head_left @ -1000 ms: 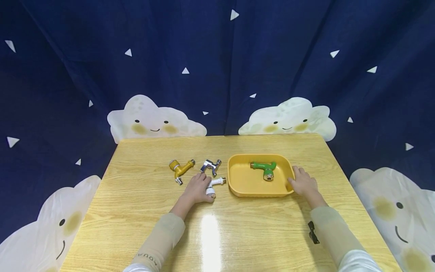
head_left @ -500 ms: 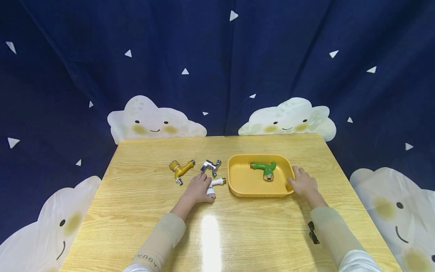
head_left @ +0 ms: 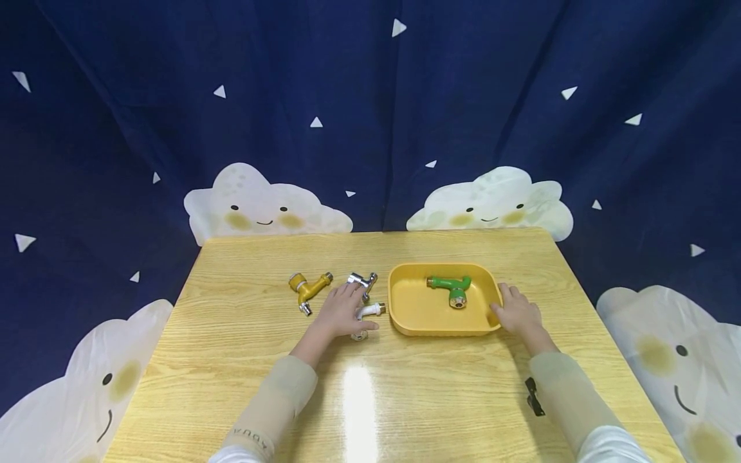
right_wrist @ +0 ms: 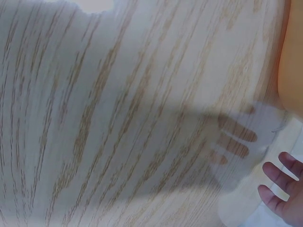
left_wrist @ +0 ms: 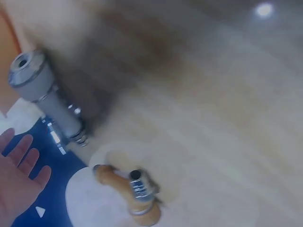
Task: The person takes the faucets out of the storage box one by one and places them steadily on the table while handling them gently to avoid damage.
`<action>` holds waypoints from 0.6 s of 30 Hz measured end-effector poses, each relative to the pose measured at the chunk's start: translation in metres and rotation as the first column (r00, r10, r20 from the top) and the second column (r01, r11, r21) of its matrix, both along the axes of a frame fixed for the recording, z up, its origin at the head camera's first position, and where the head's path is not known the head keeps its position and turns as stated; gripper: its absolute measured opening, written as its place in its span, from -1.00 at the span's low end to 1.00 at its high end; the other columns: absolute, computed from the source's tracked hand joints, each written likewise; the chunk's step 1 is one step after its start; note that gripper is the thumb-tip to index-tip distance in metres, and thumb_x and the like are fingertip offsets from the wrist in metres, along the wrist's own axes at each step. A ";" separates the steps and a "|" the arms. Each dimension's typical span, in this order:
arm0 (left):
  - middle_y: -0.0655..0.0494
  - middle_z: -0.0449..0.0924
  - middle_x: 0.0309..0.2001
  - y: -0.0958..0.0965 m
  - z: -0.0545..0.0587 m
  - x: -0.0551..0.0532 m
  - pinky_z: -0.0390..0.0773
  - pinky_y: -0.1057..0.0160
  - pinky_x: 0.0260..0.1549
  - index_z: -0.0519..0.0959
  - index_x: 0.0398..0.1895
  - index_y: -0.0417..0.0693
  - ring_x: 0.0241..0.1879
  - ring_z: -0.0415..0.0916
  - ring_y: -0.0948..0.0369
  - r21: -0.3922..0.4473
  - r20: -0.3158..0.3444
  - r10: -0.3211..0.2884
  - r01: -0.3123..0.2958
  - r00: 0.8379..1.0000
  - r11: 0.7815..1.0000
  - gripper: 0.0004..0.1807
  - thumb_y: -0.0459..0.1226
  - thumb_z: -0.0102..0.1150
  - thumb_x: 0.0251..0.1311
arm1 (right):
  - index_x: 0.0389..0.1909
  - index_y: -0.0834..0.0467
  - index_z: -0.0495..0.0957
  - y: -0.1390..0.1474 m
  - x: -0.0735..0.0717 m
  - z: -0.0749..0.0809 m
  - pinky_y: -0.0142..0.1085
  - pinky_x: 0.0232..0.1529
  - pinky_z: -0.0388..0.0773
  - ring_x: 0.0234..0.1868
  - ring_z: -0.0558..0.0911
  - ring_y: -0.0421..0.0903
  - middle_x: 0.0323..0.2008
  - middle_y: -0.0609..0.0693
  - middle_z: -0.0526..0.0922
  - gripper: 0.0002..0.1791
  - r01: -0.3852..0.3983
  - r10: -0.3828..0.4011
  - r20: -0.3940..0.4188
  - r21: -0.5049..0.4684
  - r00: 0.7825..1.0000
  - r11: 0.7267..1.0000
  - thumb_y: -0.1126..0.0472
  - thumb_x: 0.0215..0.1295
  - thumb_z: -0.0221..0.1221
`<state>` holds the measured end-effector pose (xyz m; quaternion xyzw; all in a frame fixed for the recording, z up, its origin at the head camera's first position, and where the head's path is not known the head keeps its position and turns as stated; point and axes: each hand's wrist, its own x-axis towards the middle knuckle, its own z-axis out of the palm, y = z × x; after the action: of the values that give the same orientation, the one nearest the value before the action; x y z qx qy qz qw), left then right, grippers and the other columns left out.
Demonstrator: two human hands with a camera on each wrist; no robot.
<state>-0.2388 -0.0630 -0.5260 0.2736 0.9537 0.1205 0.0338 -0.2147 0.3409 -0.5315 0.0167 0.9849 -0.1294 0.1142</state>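
Note:
My left hand (head_left: 338,313) hovers with spread fingers over a white faucet (head_left: 370,310), partly hiding it. In the left wrist view the fingers (left_wrist: 28,161) are straight and apart from that faucet (left_wrist: 52,101). Just beyond the fingertips lies a chrome faucet (head_left: 365,281), partly covered by the hand. A yellow faucet (head_left: 309,289) rests to its left. My right hand (head_left: 518,315) holds the right rim of a yellow plastic basin (head_left: 399,321), thumb over the inside. A green faucet (head_left: 451,283) lies inside the basin.
All stands on a wooden table (head_left: 428,392) with a bright glare at its front middle. Behind it hangs a dark blue curtain (head_left: 370,96) with white triangles and clouds. A small black clip (head_left: 534,397) shows beside the right sleeve.
My left hand has let go of the white faucet; its fingers have spread and moved slightly forward, now over part of the chrome faucet. The right hand and basin have stayed put.

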 end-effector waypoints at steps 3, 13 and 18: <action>-0.06 0.20 0.28 0.007 0.009 -0.005 0.09 -0.09 0.23 0.11 0.37 0.01 0.29 0.09 -0.05 0.041 -0.012 0.006 -0.005 1.000 0.999 0.00 0.33 0.08 -0.10 | 0.36 0.30 -0.11 0.001 -0.001 0.000 0.34 0.05 0.10 0.18 0.15 0.43 0.26 0.42 0.03 -0.30 -0.003 0.003 0.001 0.003 1.000 1.000 -0.03 0.34 -0.21; -0.03 0.15 0.31 0.041 0.028 -0.014 0.03 -0.07 0.26 0.06 0.39 0.06 0.31 0.06 -0.01 0.062 -0.044 -0.057 0.060 0.997 0.996 -0.06 0.31 -0.01 0.01 | 0.33 0.27 -0.04 0.003 -0.002 -0.005 0.32 -0.02 0.18 0.14 0.23 0.39 0.22 0.38 0.13 -0.33 0.001 -0.001 -0.037 0.001 0.999 1.000 -0.02 0.32 -0.19; -0.03 0.12 0.33 0.059 0.031 -0.018 0.05 -0.05 0.27 0.05 0.40 0.06 0.32 0.05 0.01 0.002 -0.049 -0.096 0.096 0.994 0.995 -0.09 0.31 -0.07 0.05 | 0.33 0.26 -0.03 0.003 -0.002 -0.006 0.32 -0.03 0.20 0.13 0.25 0.39 0.21 0.38 0.14 -0.33 0.001 -0.001 -0.043 0.003 0.999 1.000 -0.02 0.32 -0.19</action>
<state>-0.2564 -0.0043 -0.4950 0.3219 0.9397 0.1142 0.0157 -0.2170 0.3443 -0.5373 0.0145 0.9873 -0.1281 0.0930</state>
